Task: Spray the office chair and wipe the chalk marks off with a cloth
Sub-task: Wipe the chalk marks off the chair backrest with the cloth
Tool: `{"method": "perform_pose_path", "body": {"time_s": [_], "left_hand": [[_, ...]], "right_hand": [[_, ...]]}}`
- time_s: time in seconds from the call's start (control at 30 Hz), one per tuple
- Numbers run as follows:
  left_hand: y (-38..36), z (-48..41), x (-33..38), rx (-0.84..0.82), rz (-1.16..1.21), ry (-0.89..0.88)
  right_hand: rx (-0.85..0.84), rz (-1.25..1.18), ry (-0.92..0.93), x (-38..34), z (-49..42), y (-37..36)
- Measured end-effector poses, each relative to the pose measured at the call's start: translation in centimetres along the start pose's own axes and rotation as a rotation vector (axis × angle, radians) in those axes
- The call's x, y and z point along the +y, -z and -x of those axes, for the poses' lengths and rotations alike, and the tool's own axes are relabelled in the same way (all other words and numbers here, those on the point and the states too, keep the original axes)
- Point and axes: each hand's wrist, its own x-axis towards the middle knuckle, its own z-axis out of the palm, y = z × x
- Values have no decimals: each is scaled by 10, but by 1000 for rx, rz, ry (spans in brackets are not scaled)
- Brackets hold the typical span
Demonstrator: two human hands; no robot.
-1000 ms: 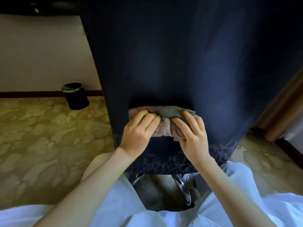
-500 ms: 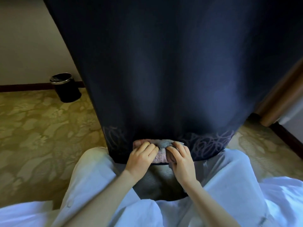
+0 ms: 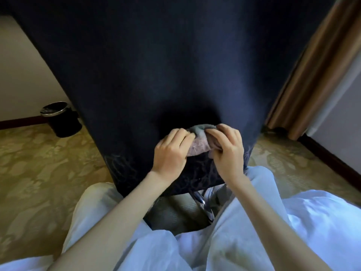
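The dark navy back of the office chair fills most of the head view. Faint chalk scribbles show along its lower edge, left and right of my hands. A bunched pink and grey cloth is pressed against the chair's lower middle. My left hand holds the cloth's left side with curled fingers. My right hand grips its right side, fingers curled over it. No spray bottle is in view.
A black waste bin with a shiny rim stands on the patterned carpet at the left by the wall. A brown curtain hangs at the right. The chair's metal base shows below, between my white-clad knees.
Both hands slid the cloth down to the chair's bottom edge, then back up and a little to the right. The grip on the cloth stayed the same.
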Motion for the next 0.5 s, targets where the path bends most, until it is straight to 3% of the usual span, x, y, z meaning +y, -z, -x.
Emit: {"method": "perform_pose_path", "body": {"time_s": [0.23, 0.5], "left_hand": [[34, -130, 43, 297, -52, -60], [-10, -108, 48, 228, -112, -141]], "right_hand": [[234, 78, 184, 4, -118, 87], [136, 91, 176, 48, -104, 77]]}}
